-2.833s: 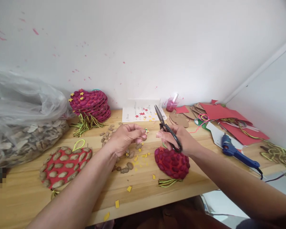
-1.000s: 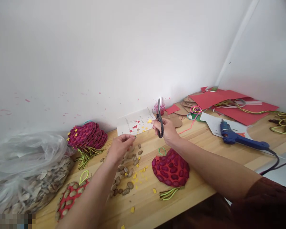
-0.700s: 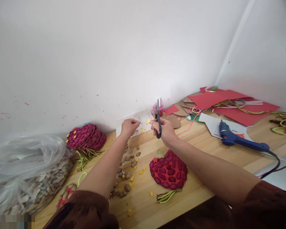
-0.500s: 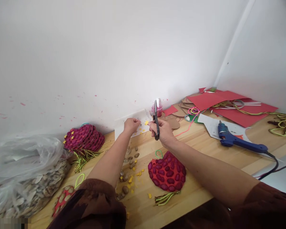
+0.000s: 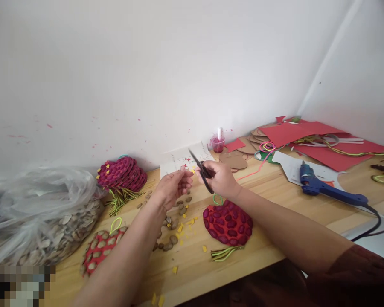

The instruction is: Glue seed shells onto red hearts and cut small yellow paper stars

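Observation:
Black-handled scissors (image 5: 205, 171) rest in my right hand (image 5: 222, 179), blades pointing up and to the left. A small yellow piece (image 5: 193, 170) shows by the right fingertips, between the two hands; whether it is held I cannot tell. My left hand (image 5: 173, 187) is just to the left, palm partly turned up and fingers loosely curled and apart, with nothing clearly in it. Behind the hands lies a white sheet (image 5: 171, 160) with small red stars (image 5: 187, 160). Closer to me is a red, heart-like ornament (image 5: 228, 224) covered in magenta shells, with a green loop and yarn tassel.
Yellow scraps (image 5: 181, 229) and loose brown shells (image 5: 170, 243) lie mid-table. At left are a plastic bag of shells (image 5: 67, 230), stacked ornaments (image 5: 123, 172) and a shell-covered red piece (image 5: 100, 249). A blue glue gun (image 5: 326, 192), red card (image 5: 307, 132) and a paint cup (image 5: 217, 144) stand right and behind.
My left hand has opened from a pinch and come nearer to me. The scissors have tipped from upright to leaning left. The yellow star at my right fingertips now shows less clearly.

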Motion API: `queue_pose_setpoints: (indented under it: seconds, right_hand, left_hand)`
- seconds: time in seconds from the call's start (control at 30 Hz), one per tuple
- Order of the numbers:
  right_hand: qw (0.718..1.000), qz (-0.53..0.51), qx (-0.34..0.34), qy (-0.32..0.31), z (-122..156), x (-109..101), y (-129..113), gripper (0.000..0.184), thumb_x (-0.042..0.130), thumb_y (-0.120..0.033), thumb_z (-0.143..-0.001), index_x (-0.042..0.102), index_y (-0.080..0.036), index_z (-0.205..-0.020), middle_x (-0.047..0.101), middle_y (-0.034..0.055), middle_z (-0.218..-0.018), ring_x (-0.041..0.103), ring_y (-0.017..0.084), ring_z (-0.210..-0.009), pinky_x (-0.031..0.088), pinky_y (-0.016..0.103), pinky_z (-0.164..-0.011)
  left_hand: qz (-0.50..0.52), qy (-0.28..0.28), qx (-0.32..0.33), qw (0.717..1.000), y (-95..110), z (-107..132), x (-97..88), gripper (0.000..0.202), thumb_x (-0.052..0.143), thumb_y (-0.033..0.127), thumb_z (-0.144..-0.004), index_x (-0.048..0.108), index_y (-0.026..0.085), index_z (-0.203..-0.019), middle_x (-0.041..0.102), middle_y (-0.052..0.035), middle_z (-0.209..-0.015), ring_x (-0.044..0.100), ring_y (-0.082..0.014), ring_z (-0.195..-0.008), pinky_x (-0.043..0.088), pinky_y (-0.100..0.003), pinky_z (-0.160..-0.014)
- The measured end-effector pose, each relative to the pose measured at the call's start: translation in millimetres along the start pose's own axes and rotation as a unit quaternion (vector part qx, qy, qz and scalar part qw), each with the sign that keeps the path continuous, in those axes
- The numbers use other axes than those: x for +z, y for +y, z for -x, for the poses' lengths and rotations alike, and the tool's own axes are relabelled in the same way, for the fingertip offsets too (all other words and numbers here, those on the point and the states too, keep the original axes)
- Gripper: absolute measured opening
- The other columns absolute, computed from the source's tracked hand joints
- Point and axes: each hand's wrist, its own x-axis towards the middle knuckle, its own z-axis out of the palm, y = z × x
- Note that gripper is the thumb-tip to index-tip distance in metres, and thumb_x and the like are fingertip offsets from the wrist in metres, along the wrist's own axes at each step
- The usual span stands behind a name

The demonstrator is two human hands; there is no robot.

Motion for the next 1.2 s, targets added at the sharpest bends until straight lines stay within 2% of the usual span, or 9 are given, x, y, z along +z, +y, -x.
queue_pose_setpoints:
  seconds: [0.1,0.27,0.47,0.53,0.6,0.67,0.83,0.97,1.2]
  right_hand:
    - [0.992,0.072,-0.089,-0.048,7,0,-8,0.005,0.067,-0.02,-0.07,0.062,-0.02,-0.07,0.062,-0.0001,-0.065,0.053,0.014,-0.059,0.041,0.026,-0.061]
    - [0.963,0.16,-0.191,-0.101,10,3,-14,0.007,0.061,-0.019,-0.076,0.062,-0.021,-0.069,0.064,0.0029,-0.066,0.052,0.016,-0.062,0.039,0.03,-0.066]
    - [0.86,0.338,-0.363,-0.117,15,7,-17,0.022,0.051,-0.02,-0.091,0.064,-0.021,-0.073,0.065,0.0043,-0.064,0.053,0.017,-0.062,0.038,0.032,-0.063]
    - [0.855,0.353,-0.357,-0.128,16,7,-18,0.023,0.05,-0.021,-0.092,0.065,-0.021,-0.075,0.067,0.005,-0.066,0.055,0.017,-0.063,0.039,0.032,-0.064]
    - [0.874,0.33,-0.326,-0.144,16,7,-18,0.022,0.051,-0.022,-0.091,0.065,-0.021,-0.074,0.069,0.0058,-0.069,0.056,0.017,-0.064,0.041,0.032,-0.065]
    - [0.917,0.262,-0.263,-0.146,17,7,-16,0.015,0.057,-0.022,-0.086,0.066,-0.021,-0.074,0.07,0.0058,-0.071,0.057,0.017,-0.065,0.043,0.032,-0.066]
    - [0.99,0.085,-0.034,-0.108,19,13,-8,0.008,0.068,-0.027,-0.08,0.068,-0.02,-0.076,0.068,0.003,-0.069,0.056,0.015,-0.058,0.044,0.027,-0.055]
    - [0.97,-0.072,0.185,-0.138,17,18,-13,0.019,0.076,-0.036,-0.074,0.07,-0.018,-0.075,0.066,0.0006,-0.064,0.053,0.011,-0.048,0.04,0.023,-0.044]
    - [0.941,-0.139,0.279,-0.133,14,18,-25,0.022,0.082,-0.031,-0.064,0.07,-0.015,-0.073,0.065,-0.0008,-0.06,0.05,0.007,-0.04,0.036,0.018,-0.037]
  left_hand:
    - [0.112,-0.005,-0.051,0.992,-8,24,-2.8,0.033,0.078,0.044,-0.074,0.072,0.012,-0.079,0.068,-0.0069,-0.07,0.062,-0.011,-0.059,0.047,-0.019,-0.05]
    - [0.167,-0.042,-0.054,0.984,-11,40,-8.7,0.033,0.076,0.043,-0.077,0.072,0.011,-0.084,0.07,-0.0065,-0.074,0.062,-0.0108,-0.058,0.05,-0.019,-0.052]
    - [0.166,-0.056,-0.033,0.984,-18,39,-15.3,0.021,0.079,0.02,-0.071,0.073,0.01,-0.088,0.073,-0.0091,-0.076,0.068,-0.0162,-0.066,0.056,-0.026,-0.067]
    - [0.162,-0.05,-0.039,0.985,-20,38,-16.3,0.022,0.079,0.016,-0.067,0.073,0.01,-0.087,0.074,-0.0099,-0.077,0.069,-0.0174,-0.066,0.057,-0.028,-0.068]
    - [0.159,-0.042,-0.045,0.985,-21,38,-17.0,0.024,0.08,0.015,-0.064,0.073,0.011,-0.086,0.074,-0.0094,-0.075,0.069,-0.0173,-0.065,0.056,-0.028,-0.067]
    - [0.147,-0.03,-0.03,0.988,-22,39,-17.8,0.027,0.082,0.018,-0.063,0.073,0.011,-0.087,0.073,-0.0081,-0.074,0.067,-0.0153,-0.063,0.055,-0.026,-0.064]
    - [0.047,0.02,0.114,0.992,-25,41,-21.1,0.035,0.084,0.027,-0.066,0.068,0.014,-0.095,0.068,-0.0019,-0.074,0.062,-0.0111,-0.061,0.051,-0.022,-0.06]
    - [-0.02,0.028,0.159,0.987,-27,42,-23.4,0.035,0.081,0.031,-0.07,0.062,0.017,-0.095,0.068,-0.0012,-0.075,0.063,-0.0123,-0.064,0.051,-0.023,-0.061]
    - [-0.036,0.013,0.156,0.987,-25,42,-22.4,0.033,0.08,0.03,-0.071,0.061,0.017,-0.094,0.068,-0.0002,-0.072,0.064,-0.0122,-0.062,0.052,-0.023,-0.06]
